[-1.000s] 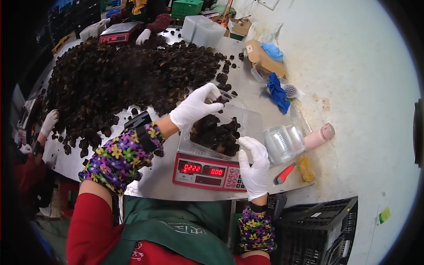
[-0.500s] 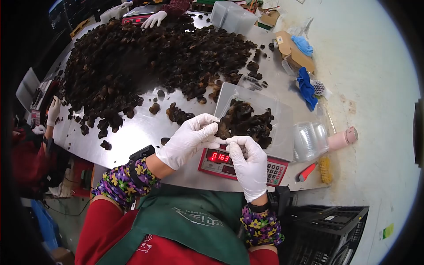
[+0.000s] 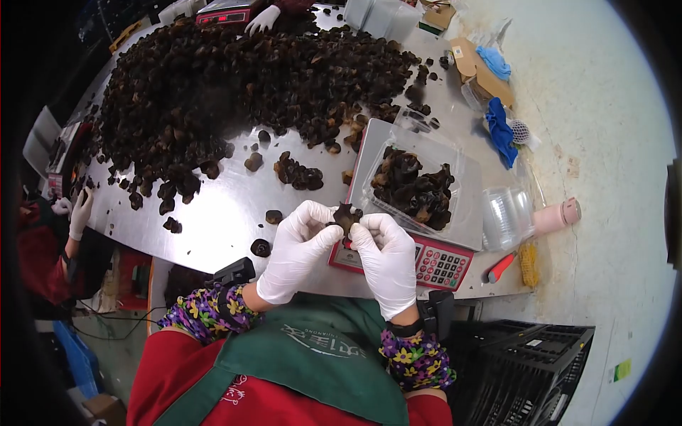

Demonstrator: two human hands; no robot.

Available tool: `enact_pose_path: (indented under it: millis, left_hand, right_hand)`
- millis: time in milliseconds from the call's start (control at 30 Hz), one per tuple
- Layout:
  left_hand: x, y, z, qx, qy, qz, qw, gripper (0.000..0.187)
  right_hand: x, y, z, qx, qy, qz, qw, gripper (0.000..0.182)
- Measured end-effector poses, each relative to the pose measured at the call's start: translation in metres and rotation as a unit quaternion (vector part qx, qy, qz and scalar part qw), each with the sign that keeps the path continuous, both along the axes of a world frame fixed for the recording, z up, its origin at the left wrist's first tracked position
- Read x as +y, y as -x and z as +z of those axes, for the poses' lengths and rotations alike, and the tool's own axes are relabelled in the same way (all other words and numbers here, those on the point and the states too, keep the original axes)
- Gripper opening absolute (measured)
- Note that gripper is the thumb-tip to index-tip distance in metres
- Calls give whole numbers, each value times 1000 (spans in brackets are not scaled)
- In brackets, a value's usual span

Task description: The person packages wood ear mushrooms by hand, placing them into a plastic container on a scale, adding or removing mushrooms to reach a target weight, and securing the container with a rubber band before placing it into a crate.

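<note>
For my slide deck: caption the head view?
Gloved left hand and right hand pinch one dark mushroom before a scale.

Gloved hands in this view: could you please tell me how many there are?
4: left hand and right hand together hold a mushroom; others at the left edge and top.

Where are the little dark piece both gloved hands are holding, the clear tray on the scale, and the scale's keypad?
dark piece [image 3: 346, 215], head view, its top between the fingertips.
clear tray [image 3: 455, 160], head view, its far right rim.
keypad [image 3: 441, 267], head view, the middle keys.
</note>
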State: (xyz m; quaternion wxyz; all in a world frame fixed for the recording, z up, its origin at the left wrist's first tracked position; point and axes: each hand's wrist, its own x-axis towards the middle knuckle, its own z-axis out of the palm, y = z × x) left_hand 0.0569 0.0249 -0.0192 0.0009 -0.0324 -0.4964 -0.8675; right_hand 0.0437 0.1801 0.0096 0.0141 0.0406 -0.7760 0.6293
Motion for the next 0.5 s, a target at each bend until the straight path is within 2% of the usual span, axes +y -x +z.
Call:
enact_pose_path:
  millis: [100, 167, 200, 267, 333, 400, 467, 500]
  left_hand:
    - [-3, -5, -4, 3, 3, 25, 1000, 14]
    - [-17, -14, -1, 4, 11, 56, 998, 14]
    - [-29, -22, 3, -22, 64, 95, 993, 14]
    - [-65, -42, 4, -87, 93, 145, 981, 13]
    - [-108, -67, -14, -76, 226, 269, 933, 10]
    - [-154, -100, -42, -81, 355, 368, 855, 9]
    - [-195, -143, -69, -155, 412, 416, 796, 14]
    - [-207, -161, -78, -183, 542, 423, 702, 18]
  right_hand:
    - [-7, -3, 2, 31, -22, 14, 999, 10]
    - [-10, -8, 4, -19, -10, 62, 998, 9]
    - [-11, -10, 4, -23, -8, 81, 996, 9]
    - [-11, -13, 4, 8, 1, 76, 997, 10]
    - [-2, -15, 6, 37, -23, 74, 996, 10]
    - [11, -17, 7, 27, -39, 81, 996, 9]
    - [21, -20, 6, 66, -39, 69, 995, 9]
    - [26, -21, 7, 76, -43, 61, 994, 8]
